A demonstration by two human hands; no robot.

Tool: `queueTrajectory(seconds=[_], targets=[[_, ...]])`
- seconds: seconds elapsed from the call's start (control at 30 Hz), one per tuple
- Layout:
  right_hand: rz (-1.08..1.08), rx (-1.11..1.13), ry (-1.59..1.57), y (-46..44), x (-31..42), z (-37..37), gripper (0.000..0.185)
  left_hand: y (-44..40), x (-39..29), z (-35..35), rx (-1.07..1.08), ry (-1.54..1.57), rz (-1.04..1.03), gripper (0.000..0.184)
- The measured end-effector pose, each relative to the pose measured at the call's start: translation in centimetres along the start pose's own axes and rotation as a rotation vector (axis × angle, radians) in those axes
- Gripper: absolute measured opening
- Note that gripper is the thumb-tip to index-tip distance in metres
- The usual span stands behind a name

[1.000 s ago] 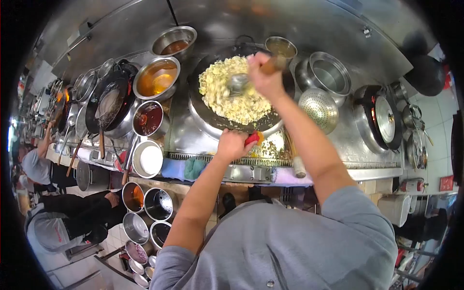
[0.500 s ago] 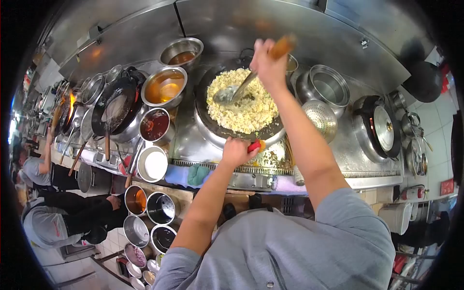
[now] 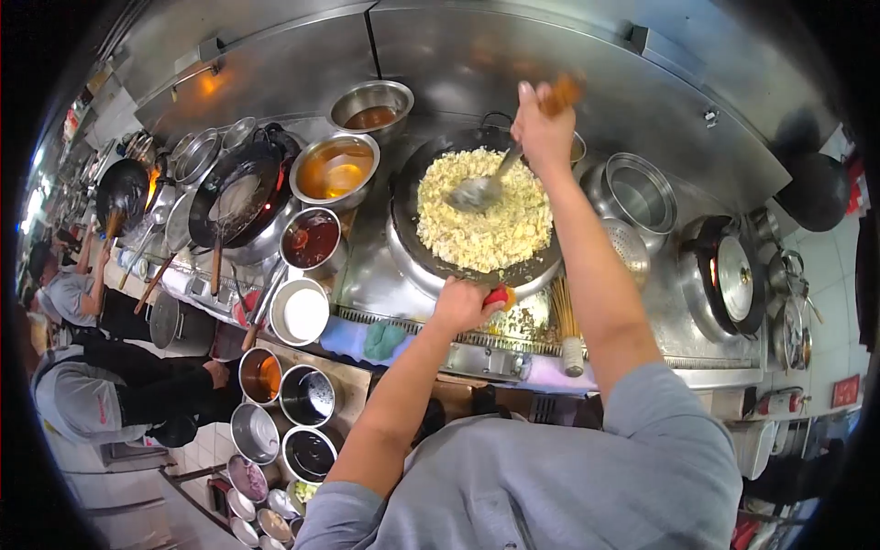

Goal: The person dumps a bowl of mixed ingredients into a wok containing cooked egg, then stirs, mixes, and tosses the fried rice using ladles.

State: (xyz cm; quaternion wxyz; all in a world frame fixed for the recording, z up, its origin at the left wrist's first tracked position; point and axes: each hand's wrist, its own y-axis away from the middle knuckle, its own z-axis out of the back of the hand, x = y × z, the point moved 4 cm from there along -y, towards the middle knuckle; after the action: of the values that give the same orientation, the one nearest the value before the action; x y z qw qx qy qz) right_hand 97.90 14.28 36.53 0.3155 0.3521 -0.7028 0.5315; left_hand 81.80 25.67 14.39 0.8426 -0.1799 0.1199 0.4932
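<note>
The right hand point(image 3: 547, 128) is closed round the ladle point(image 3: 477, 193), fingers wrapped on its handle, the blurred wooden end jutting out past the fist; the ladle's bowl sits below and left of that grip, down at the food point(image 3: 500, 234); the food lies spread in the wok point(image 3: 406, 197), below the right grip and beyond the left; the left hand point(image 3: 461, 302) is clamped on a red piece point(image 3: 498, 296) at the wok's near rim, the red poking out to the right of the fingers; the right arm stretches forward, nearly straight, its hand raised over the wok's far side; the left arm reaches forward lower down, back of the hand upward; right of the left grip is a brush point(image 3: 566, 321); below left of it, a green cloth point(image 3: 383, 341).
</note>
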Motion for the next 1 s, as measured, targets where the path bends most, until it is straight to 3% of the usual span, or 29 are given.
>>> queueTrajectory(seconds=[0.03, 0.07, 0.13, 0.17, 0.2, 0.27, 0.33, 0.4, 0.5, 0.6, 0.63, 0.67, 0.73, 0.87, 0.93, 1.0], targets=[[0.023, -0.003, 0.064, 1.6, -1.1, 0.3, 0.037, 0.2, 0.1, -0.3, -0.019, 0.013, -0.009, 0.041], [0.028, 0.107, 0.031, 1.7, -6.6, 1.5, 0.035, 0.2, 0.2, -0.4, -0.036, 0.022, -0.025, 0.04], [-0.07, 0.065, 0.293, -0.8, -3.7, 1.8, 0.032, 0.1, 0.1, -0.3, -0.049, 0.002, -0.032, 0.039], [-0.16, 0.012, 0.288, -2.2, -1.9, 2.6, 0.032, 1.1, -0.3, -0.7, -0.066, 0.008, -0.047, 0.038], [-0.073, -0.157, 0.166, -4.4, 0.3, 4.5, 0.032, 0.3, 0.1, -0.2, -0.116, -0.001, -0.067, 0.037], [-0.049, -0.162, -0.058, -3.7, -3.4, 5.4, 0.032, 0.4, 0.0, -0.4, -0.119, -0.008, -0.061, 0.037], [-0.027, 0.043, 0.229, -3.8, -5.6, 3.2, 0.033, 0.5, 0.0, -0.5, -0.101, -0.042, -0.038, 0.037], [-0.08, 0.046, 0.26, -4.7, -5.9, 1.5, 0.033, 0.9, -0.4, -0.6, -0.145, -0.015, -0.045, 0.037], [-0.03, -0.08, -0.111, -4.6, -2.8, -0.2, 0.032, 0.7, -0.2, -0.1, -0.216, 0.012, -0.037, 0.036], [-0.217, 0.098, -0.047, -3.9, -6.9, -0.6, 0.032, 1.1, 0.0, -0.2, -0.152, 0.03, 0.006, 0.035], [-0.115, 0.063, 0.255, -5.5, -6.8, -0.8, 0.031, 0.9, 0.1, -0.1, -0.156, 0.057, 0.003, 0.035], [-0.121, 0.067, 0.25, -6.2, -6.6, -0.7, 0.031, 1.3, 0.2, -0.2, -0.149, 0.087, 0.003, 0.035], [0.051, -0.161, 0.434, -8.5, -4.4, 0.8, 0.032, 1.1, 0.5, 0.2, -0.078, 0.074, 0.018, 0.036], [0.195, -0.135, 0.124, -7.5, -8.0, 3.5, 0.026, 1.2, 0.8, -0.4, -0.01, 0.084, 0.028, 0.038], [-0.191, 0.106, 0.141, -6.1, -4.2, 1.7, 0.027, 1.4, 0.6, -0.6, 0.021, 0.09, 0.045, 0.04], [-0.317, 0.162, 0.017, -4.7, 0.9, 2.4, 0.028, 0.9, 0.8, -0.5, -0.013, 0.048, 0.008, 0.038]])
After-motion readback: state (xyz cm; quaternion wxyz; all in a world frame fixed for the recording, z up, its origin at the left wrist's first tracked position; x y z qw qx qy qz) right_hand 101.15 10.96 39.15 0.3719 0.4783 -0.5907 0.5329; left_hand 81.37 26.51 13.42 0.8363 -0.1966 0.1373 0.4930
